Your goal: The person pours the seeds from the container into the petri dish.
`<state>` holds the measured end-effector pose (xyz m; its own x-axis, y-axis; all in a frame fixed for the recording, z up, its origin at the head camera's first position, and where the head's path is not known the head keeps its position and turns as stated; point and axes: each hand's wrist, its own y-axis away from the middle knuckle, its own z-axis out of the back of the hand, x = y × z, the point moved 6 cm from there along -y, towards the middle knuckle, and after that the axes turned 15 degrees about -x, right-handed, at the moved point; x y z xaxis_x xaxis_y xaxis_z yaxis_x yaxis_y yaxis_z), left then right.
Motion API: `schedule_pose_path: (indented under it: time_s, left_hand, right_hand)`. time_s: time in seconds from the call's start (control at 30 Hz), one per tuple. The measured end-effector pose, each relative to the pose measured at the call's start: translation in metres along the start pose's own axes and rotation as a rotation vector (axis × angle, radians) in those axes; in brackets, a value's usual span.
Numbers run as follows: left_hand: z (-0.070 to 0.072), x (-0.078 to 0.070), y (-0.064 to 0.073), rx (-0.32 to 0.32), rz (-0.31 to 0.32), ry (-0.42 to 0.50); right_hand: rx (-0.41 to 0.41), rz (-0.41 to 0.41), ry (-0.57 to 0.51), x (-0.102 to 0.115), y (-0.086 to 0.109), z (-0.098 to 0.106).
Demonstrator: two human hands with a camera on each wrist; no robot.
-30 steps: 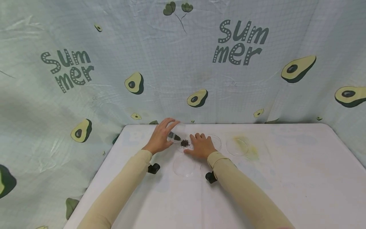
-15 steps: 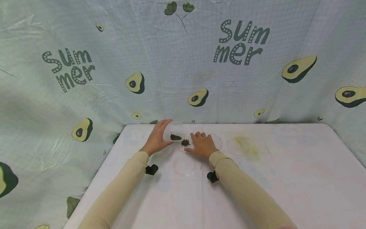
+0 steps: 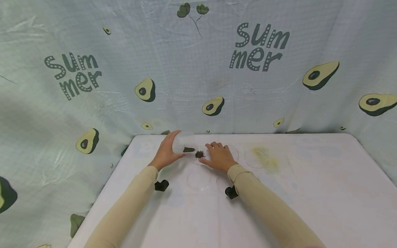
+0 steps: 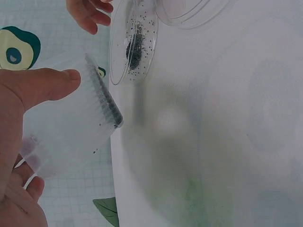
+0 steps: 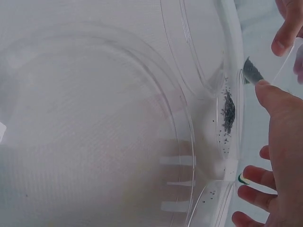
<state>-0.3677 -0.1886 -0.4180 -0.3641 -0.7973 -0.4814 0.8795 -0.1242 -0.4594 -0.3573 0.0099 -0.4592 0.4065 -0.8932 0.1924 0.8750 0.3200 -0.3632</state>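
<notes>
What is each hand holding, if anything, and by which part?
The left hand holds a translucent container by its sides, thumb opposite fingers. Whether the right hand grips the petri dish of dark granules cannot be told.

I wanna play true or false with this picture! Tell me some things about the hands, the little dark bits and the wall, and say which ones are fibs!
1. The left hand is holding a clear container. True.
2. The right hand is holding that container too. False: only the left hand holds it; the right hand is near the pile of dark bits.
3. The pile of dark bits lies in a clear dish. True.
4. The container has no bits left inside. False: some dark bits are in it.
5. The hanging cloth has bananas printed on it. False: it has avocados.
6. The sleeves are beige. True.
</notes>
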Motion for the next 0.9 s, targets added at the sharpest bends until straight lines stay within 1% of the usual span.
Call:
schedule_pose_path:
  time_s: [0.23, 0.47, 0.7, 0.9]
  left_hand:
    - [0.002, 0.005, 0.003, 0.003, 0.055, 0.013]
    - [0.004, 0.010, 0.009, 0.010, 0.099, 0.027]
    - [0.005, 0.017, 0.014, 0.008, 0.127, 0.069]
    - [0.003, 0.028, 0.020, 0.009, 0.164, 0.134]
  right_hand:
    - [-0.010, 0.008, -0.022, 0.003, 0.001, 0.004]
    - [-0.013, 0.004, -0.041, 0.005, 0.002, 0.001]
    - [-0.009, 0.005, -0.043, 0.007, 0.003, -0.002]
    - [-0.014, 0.032, -0.058, 0.010, 0.006, -0.001]
